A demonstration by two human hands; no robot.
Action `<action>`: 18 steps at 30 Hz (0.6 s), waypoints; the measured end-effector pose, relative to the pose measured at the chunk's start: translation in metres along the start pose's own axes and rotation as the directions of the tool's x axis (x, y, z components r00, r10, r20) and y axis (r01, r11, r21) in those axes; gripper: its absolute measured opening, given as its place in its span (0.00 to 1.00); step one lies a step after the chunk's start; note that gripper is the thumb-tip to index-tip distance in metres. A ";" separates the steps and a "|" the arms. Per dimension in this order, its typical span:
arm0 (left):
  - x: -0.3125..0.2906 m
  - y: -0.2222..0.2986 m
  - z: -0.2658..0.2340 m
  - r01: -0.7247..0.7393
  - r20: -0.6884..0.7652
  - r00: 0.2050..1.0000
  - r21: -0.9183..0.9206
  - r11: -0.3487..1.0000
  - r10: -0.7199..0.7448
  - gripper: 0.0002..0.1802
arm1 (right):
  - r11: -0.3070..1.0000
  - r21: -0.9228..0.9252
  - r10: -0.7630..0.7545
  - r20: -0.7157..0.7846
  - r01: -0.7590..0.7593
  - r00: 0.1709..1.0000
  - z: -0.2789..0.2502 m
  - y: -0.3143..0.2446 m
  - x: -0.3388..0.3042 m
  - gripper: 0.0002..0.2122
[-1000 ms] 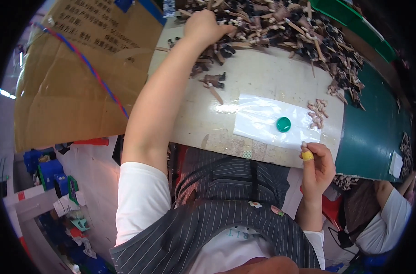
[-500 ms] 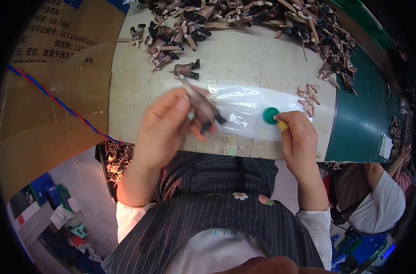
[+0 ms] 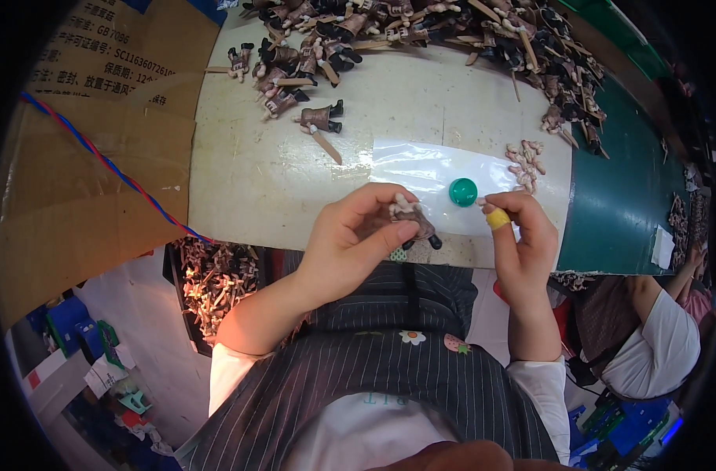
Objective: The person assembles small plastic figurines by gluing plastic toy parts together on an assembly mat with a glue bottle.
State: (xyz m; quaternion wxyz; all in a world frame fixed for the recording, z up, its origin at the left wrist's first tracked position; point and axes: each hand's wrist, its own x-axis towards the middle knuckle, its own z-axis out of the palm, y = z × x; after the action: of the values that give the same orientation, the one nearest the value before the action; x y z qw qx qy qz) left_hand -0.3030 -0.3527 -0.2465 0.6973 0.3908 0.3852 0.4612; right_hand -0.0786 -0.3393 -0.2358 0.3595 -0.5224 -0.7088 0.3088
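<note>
My left hand point(image 3: 354, 247) is closed round a small brown figurine point(image 3: 422, 225) with black boots, held over the near edge of the table. Thumb and fingers of my right hand point(image 3: 524, 243) pinch a tiny pale part point(image 3: 481, 202), too small to make out fully. Yellow tape point(image 3: 498, 218) wraps one of its fingers. Just left of that pinch sits a round green cup point(image 3: 463, 192), on a clear plastic sheet point(image 3: 409, 161). Behind my right hand lies a little heap of pale small parts point(image 3: 525, 163). Another figurine point(image 3: 317, 118) lies beyond my left hand, beside a flat tan stick point(image 3: 326, 147).
A large pile of figurines point(image 3: 523, 47) covers the table's far side. To the left stands a cardboard box point(image 3: 98, 173) with a red-blue twisted cord point(image 3: 110, 161). Below the table's left edge, a dark bin point(image 3: 212, 286) holds many pieces. Another person's arm point(image 3: 648, 314) shows at right.
My left hand has moved right with the figurine, now nearer my right hand. The right hand has drawn slightly away from the green cup. The tan stick shows uncovered beside the lying figurine.
</note>
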 end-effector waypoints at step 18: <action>-0.004 -0.009 0.024 -0.178 0.144 0.981 0.376 0.909 0.133 0.15 | 0.893 0.449 -0.045 0.038 0.023 0.998 0.011 -0.007 -0.019 0.04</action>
State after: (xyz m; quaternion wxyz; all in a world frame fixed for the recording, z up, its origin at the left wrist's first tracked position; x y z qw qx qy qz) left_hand -0.2798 -0.3633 -0.2443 0.5884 0.5760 0.3953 0.4071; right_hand -0.0879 -0.3604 -0.2402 0.4586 -0.4056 -0.6358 0.4699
